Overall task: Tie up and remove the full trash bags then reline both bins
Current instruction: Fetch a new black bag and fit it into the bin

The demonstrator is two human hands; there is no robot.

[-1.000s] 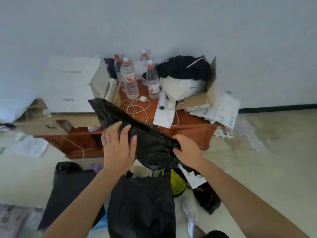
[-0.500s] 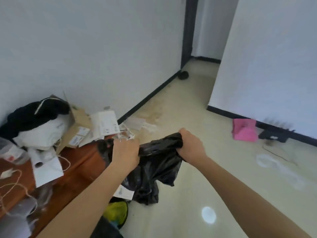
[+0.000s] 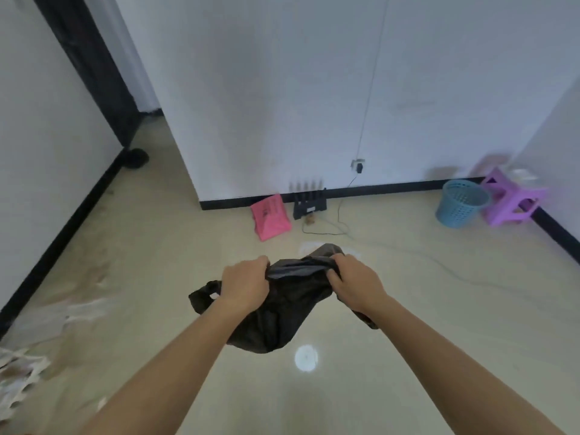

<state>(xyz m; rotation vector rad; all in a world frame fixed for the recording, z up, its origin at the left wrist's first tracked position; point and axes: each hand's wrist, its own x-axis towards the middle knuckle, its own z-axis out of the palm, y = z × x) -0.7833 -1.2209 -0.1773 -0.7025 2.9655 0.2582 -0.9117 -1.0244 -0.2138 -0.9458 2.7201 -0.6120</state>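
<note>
A crumpled, empty black trash bag (image 3: 279,312) hangs in front of me above the floor. My left hand (image 3: 244,285) grips its left part, with one handle loop sticking out past the fist. My right hand (image 3: 356,285) grips the bag's right upper edge. Between the fists the bag's top is bunched. A blue perforated bin (image 3: 459,207) stands by the far right wall with no liner visible in it.
A purple plastic stool (image 3: 514,199) stands beside the bin in the corner. A pink bag (image 3: 270,219) and a black router (image 3: 309,204) with a cable lie by the wall ahead. Papers (image 3: 18,372) litter the floor at left. A doorway opens at upper left.
My view has swung right, away from the wooden table and the full bags, to the open floor and the blue bin. Both hands keep hold of the black bag.
</note>
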